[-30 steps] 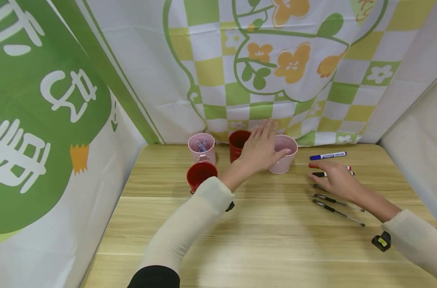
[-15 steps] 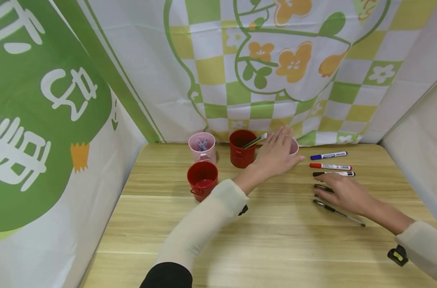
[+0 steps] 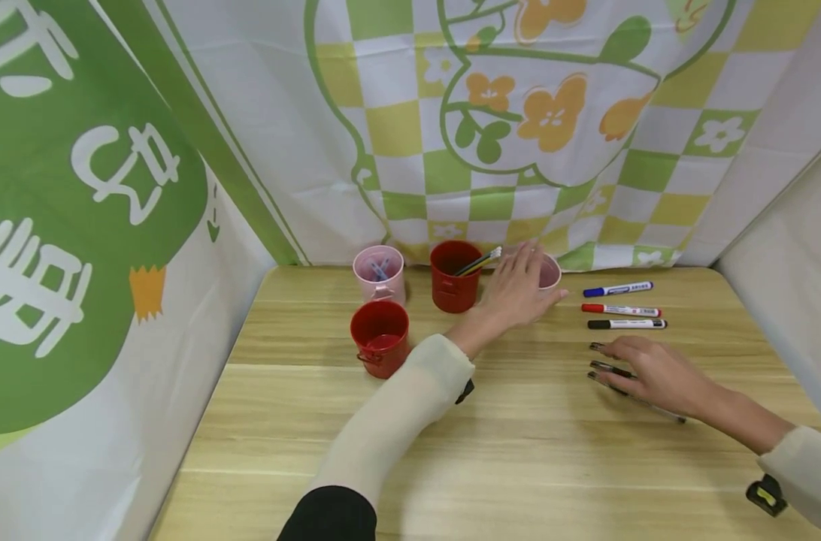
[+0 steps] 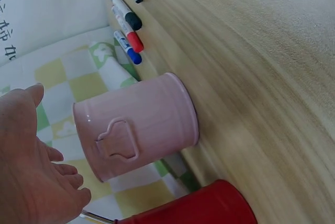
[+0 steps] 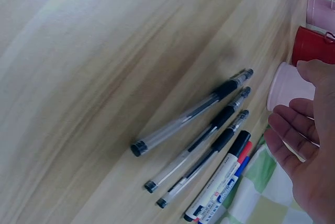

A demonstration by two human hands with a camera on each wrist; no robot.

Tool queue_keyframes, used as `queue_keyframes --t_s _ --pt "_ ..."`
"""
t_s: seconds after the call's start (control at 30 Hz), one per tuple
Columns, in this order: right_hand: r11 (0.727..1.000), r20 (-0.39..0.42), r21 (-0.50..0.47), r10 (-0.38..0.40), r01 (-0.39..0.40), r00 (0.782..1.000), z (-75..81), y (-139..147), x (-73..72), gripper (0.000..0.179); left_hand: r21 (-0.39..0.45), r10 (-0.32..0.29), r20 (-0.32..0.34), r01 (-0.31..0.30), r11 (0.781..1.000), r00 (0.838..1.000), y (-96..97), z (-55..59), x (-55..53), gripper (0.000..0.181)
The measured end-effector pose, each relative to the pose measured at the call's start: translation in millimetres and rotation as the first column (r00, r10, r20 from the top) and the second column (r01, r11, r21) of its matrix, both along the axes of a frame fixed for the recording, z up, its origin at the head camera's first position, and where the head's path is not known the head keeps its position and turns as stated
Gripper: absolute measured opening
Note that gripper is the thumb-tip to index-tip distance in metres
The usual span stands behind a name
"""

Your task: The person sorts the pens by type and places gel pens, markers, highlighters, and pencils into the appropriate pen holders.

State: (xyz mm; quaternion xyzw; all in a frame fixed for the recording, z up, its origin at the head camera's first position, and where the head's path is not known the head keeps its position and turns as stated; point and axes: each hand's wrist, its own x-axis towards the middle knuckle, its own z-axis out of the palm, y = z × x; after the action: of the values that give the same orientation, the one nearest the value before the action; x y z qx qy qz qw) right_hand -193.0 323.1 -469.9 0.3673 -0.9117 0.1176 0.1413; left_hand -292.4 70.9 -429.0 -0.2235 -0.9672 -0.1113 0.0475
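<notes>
My left hand [image 3: 515,289] is stretched out over the right-hand pink bucket [image 4: 138,124], hiding most of it from the head view. In the left wrist view, the fingers are apart from that bucket's rim and hold nothing. My right hand [image 3: 661,376] hovers above three black-gripped clear gel pens [image 5: 180,124], partly covering them in the head view. No pen is in its grasp in the right wrist view. Beyond the pens lie a black marker [image 3: 627,324], a red marker [image 3: 622,309] and a blue marker [image 3: 617,289], side by side.
A red bucket [image 3: 454,297] with several pencils [image 3: 481,261] stands left of my left hand. Further left are a pink bucket [image 3: 386,289] holding bluish sticks and a second red bucket [image 3: 383,357]. A printed cloth [image 3: 444,180] hangs behind the wooden table [image 3: 532,451].
My left hand has shifted right, from between the red and pink buckets to over the pink one, uncovering the pencils. My right hand has moved nearer, from the markers to the pens.
</notes>
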Motion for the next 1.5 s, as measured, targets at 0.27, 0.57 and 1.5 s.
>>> queue_keyframes --t_s 0.27,0.57,1.5 --pt "0.997 -0.006 -0.007 0.07 -0.071 0.997 -8.1 3.1 1.0 0.034 -0.001 0.034 0.013 -0.034 0.999 0.999 1.2 -7.2 -6.9 0.094" --pt "0.998 -0.048 0.029 0.059 -0.057 0.997 -22.4 8.8 7.0 0.045 0.069 0.076 0.054 -0.08 0.994 0.996 2.4 -13.6 -9.8 0.097" --pt "1.0 -0.154 -0.019 0.01 -0.013 0.988 -62.6 31.2 8.7 0.049 0.223 0.154 0.164 -0.189 0.956 0.974 -5.0 -34.9 -15.6 0.114"
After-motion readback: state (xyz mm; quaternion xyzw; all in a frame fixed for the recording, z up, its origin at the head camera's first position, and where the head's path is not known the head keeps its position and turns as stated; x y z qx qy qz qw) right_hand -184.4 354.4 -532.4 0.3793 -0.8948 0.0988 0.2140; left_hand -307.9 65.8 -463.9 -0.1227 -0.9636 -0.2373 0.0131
